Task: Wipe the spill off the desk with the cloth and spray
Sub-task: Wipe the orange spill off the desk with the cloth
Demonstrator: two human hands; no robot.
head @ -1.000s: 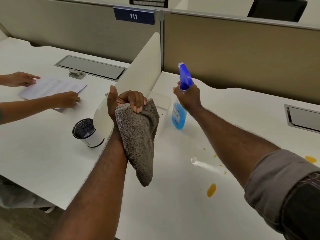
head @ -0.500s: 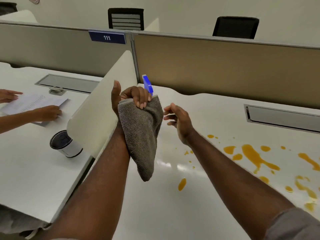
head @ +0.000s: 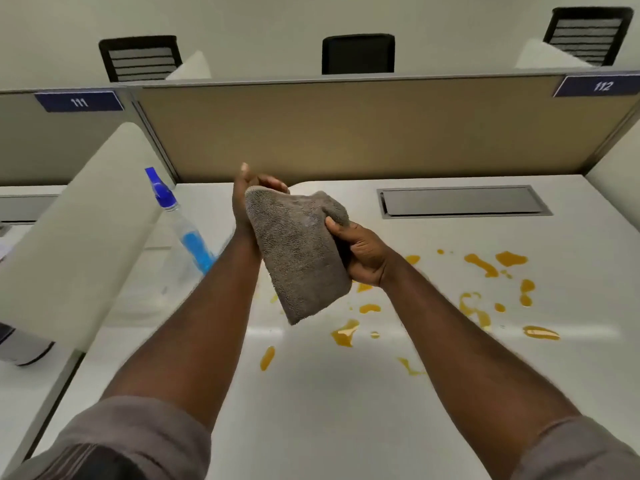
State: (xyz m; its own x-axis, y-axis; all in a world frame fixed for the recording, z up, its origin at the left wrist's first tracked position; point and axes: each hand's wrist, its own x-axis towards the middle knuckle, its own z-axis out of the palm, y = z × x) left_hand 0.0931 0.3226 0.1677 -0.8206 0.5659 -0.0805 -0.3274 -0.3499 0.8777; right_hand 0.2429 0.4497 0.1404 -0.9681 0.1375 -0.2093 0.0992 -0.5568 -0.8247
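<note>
A grey cloth (head: pixel 298 258) hangs in the air above the white desk (head: pixel 329 410), held from both sides. My left hand (head: pixel 247 195) grips its top left edge. My right hand (head: pixel 363 251) pinches its right edge with the thumb on top. Orange spill (head: pixel 479 265) lies in several blotches and drops across the desk, under and to the right of the cloth. The spray bottle (head: pixel 183 226), clear with blue liquid and a blue trigger head, stands at the back left by the divider, with no hand on it.
A white side divider (head: pixel 79 230) rises on the left, and a tan partition (head: pixel 346 133) closes the back. A grey cable hatch (head: pixel 464 202) is set into the desk at the back right. A cup (head: pixel 20 348) stands on the neighbouring desk at far left.
My right hand let go of the spray bottle, which now stands on the desk, and moved over to take the cloth's right edge. The view swung right, showing more of the spill.
</note>
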